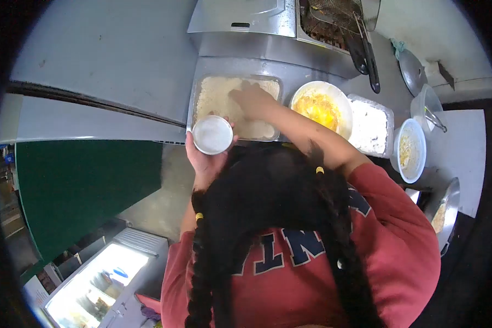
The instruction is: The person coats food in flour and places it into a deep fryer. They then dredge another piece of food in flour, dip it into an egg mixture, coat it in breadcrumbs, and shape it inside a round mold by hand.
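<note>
A small round white bowl (212, 135) rests in my left hand (203, 162), with the fingers curled around its rim and side. It is held over the near left corner of a metal tray (282, 87). Pale crumbs (213, 97) fill this tray. Palm down on the crumbs lies my right hand (254, 101), its fingers stretched out and slightly blurred. To the right of the tray, under my right forearm, stands a white bowl (300, 94) with yellow, egg-like liquid (320, 111) in it.
A foil-like tray of white powder (369, 126) and a bowl with yellowish residue (409, 150) stand to the right. Behind is a metal fryer (246, 46) with black-handled baskets (372, 65). A metal pan (449, 210) sits at far right, a lit display case (98, 284) lower left.
</note>
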`<action>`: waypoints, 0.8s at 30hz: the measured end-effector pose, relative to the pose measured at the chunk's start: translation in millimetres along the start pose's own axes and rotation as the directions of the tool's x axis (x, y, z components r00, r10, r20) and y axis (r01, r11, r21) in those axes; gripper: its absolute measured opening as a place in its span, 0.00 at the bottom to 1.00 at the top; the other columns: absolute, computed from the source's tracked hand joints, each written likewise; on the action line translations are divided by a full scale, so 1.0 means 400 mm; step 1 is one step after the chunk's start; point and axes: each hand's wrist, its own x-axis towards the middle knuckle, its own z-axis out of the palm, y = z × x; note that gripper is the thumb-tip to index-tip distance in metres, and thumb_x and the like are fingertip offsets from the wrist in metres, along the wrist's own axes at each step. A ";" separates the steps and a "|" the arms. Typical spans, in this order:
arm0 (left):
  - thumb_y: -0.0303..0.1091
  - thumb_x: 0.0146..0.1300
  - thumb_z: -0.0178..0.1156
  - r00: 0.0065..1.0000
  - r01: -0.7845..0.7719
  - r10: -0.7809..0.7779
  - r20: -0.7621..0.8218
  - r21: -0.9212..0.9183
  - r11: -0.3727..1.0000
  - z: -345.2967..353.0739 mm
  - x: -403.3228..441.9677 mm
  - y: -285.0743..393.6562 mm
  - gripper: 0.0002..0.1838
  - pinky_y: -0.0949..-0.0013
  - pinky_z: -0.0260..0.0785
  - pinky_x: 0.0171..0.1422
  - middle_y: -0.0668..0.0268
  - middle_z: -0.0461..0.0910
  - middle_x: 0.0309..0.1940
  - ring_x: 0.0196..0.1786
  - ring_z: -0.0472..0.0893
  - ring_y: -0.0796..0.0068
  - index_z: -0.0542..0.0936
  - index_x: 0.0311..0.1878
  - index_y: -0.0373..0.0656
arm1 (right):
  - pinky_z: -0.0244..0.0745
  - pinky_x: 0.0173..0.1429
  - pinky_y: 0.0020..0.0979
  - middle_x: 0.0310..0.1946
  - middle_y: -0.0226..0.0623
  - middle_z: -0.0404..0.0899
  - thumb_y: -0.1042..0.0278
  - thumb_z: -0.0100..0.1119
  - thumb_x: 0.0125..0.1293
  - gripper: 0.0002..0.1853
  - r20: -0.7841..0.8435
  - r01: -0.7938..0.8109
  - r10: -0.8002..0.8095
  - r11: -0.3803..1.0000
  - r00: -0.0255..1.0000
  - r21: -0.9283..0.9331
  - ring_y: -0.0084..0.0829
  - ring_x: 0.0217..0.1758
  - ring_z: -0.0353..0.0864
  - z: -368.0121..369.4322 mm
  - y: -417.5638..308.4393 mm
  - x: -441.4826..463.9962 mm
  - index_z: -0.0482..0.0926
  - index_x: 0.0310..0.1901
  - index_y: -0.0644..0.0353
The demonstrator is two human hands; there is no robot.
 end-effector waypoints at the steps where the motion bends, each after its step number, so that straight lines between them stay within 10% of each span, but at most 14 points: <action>1: 0.64 0.70 0.37 0.998 -0.044 0.045 -0.037 0.028 0.999 -0.001 0.004 0.002 0.38 0.42 0.74 0.57 0.50 0.73 0.62 0.65 0.73 0.45 0.63 0.72 0.45 | 0.75 0.61 0.45 0.58 0.51 0.75 0.65 0.78 0.42 0.42 -0.038 0.034 -0.032 0.998 0.999 0.057 0.50 0.60 0.78 0.027 0.014 0.018 0.74 0.63 0.44; 6: 0.59 0.67 0.53 0.986 -0.097 0.142 -0.086 0.392 0.915 -0.030 0.087 0.060 0.35 0.44 0.70 0.62 0.52 0.73 0.59 0.62 0.74 0.51 0.67 0.69 0.44 | 0.72 0.64 0.44 0.54 0.48 0.78 0.67 0.71 0.49 0.33 -0.065 0.167 -0.155 0.932 0.986 0.321 0.48 0.61 0.75 0.015 0.059 0.042 0.75 0.61 0.51; 7: 0.54 0.64 0.60 0.918 -0.254 0.387 0.090 0.882 0.398 -0.009 0.109 0.081 0.35 0.47 0.70 0.62 0.52 0.72 0.59 0.63 0.73 0.50 0.67 0.68 0.43 | 0.74 0.63 0.43 0.54 0.49 0.77 0.66 0.74 0.46 0.37 -0.051 0.155 -0.146 0.929 0.988 0.336 0.49 0.58 0.77 -0.006 0.060 0.040 0.74 0.62 0.50; 8: 0.49 0.61 0.66 0.818 -0.245 0.434 0.378 0.911 -0.331 0.011 0.121 0.103 0.35 0.51 0.70 0.62 0.52 0.70 0.60 0.63 0.72 0.50 0.68 0.67 0.42 | 0.76 0.61 0.43 0.54 0.50 0.76 0.66 0.77 0.43 0.41 -0.037 0.141 -0.137 0.925 0.990 0.352 0.50 0.56 0.79 -0.016 0.056 0.032 0.73 0.64 0.48; 12: 0.42 0.48 0.76 0.807 -0.343 0.181 0.562 0.695 -0.632 0.111 0.169 0.145 0.39 0.51 0.67 0.64 0.50 0.65 0.61 0.62 0.70 0.45 0.70 0.63 0.43 | 0.76 0.60 0.43 0.55 0.50 0.75 0.66 0.78 0.42 0.44 -0.064 -0.021 0.033 0.984 0.997 0.176 0.51 0.56 0.78 -0.015 0.030 -0.006 0.71 0.66 0.49; 16: 0.45 0.48 0.76 0.804 -0.367 0.138 0.578 0.665 -0.650 0.110 0.212 0.178 0.40 0.52 0.64 0.67 0.47 0.66 0.61 0.64 0.69 0.44 0.70 0.63 0.41 | 0.76 0.61 0.43 0.58 0.50 0.72 0.66 0.79 0.41 0.45 -0.047 -0.221 0.225 0.971 0.973 0.089 0.52 0.59 0.76 -0.025 -0.065 -0.075 0.71 0.66 0.48; 19: 0.43 0.54 0.72 0.804 -0.424 0.249 0.540 0.814 -0.397 0.085 0.237 0.203 0.35 0.54 0.66 0.66 0.51 0.67 0.60 0.63 0.71 0.51 0.70 0.63 0.41 | 0.76 0.60 0.43 0.56 0.50 0.73 0.67 0.79 0.40 0.45 -0.116 -0.181 0.197 0.974 0.974 0.134 0.51 0.58 0.76 0.028 -0.044 -0.046 0.71 0.65 0.49; 21: 0.38 0.62 0.65 0.936 -0.286 0.282 0.210 0.921 0.264 0.056 0.249 0.208 0.29 0.58 0.72 0.59 0.56 0.68 0.59 0.61 0.72 0.61 0.68 0.64 0.41 | 0.76 0.60 0.42 0.53 0.50 0.75 0.67 0.79 0.40 0.44 -0.127 -0.156 0.184 0.967 0.975 0.202 0.51 0.57 0.77 0.043 -0.021 -0.022 0.72 0.65 0.49; 24: 0.34 0.66 0.60 0.990 -0.123 0.130 0.058 0.813 0.569 0.022 0.224 0.202 0.27 0.64 0.77 0.52 0.59 0.68 0.58 0.58 0.73 0.69 0.65 0.66 0.41 | 0.74 0.63 0.41 0.53 0.50 0.77 0.68 0.75 0.44 0.42 -0.097 -0.135 0.188 0.907 0.977 0.398 0.49 0.58 0.77 0.027 0.003 0.005 0.72 0.66 0.50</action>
